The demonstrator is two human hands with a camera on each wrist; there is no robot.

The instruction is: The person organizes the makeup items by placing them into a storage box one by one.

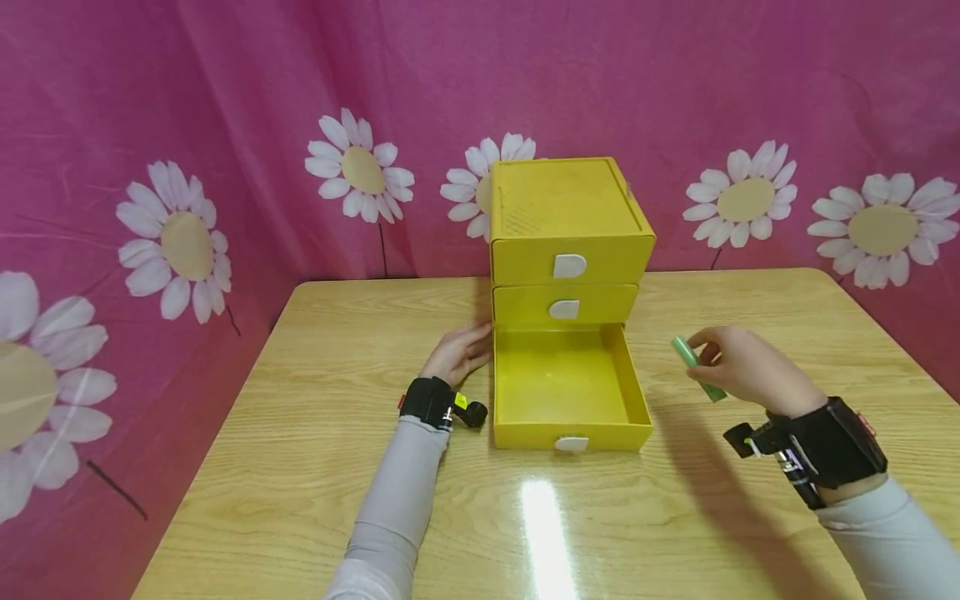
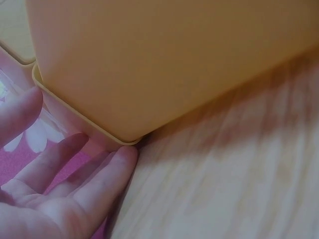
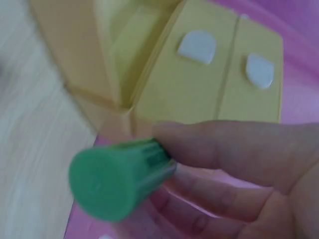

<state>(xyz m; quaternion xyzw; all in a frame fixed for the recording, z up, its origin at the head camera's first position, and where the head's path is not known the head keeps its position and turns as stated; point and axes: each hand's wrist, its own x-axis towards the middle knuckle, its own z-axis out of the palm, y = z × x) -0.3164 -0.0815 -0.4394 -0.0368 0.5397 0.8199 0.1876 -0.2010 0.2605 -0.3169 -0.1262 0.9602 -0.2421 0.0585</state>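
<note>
A yellow three-drawer unit (image 1: 573, 200) stands on the table, its bottom drawer (image 1: 558, 387) pulled out with a bare floor. My left hand (image 1: 459, 352) is at the unit's left side, low down. In the left wrist view its fingers (image 2: 107, 181) are extended, with fingertips against the frame's edge beside the drawer's side wall. To the right of the drawer, above the table, my right hand (image 1: 746, 367) pinches a small green tube (image 1: 699, 369), shaped like a glue stick, between thumb and fingers. The tube's round, flat light-green end (image 3: 102, 184) faces the right wrist camera.
Two upper drawers (image 1: 517, 307) are closed; each drawer has a white tab handle (image 1: 570, 266). The wooden table (image 1: 285, 467) extends around the unit. Behind it hangs a pink curtain (image 1: 420, 67) printed with white flowers.
</note>
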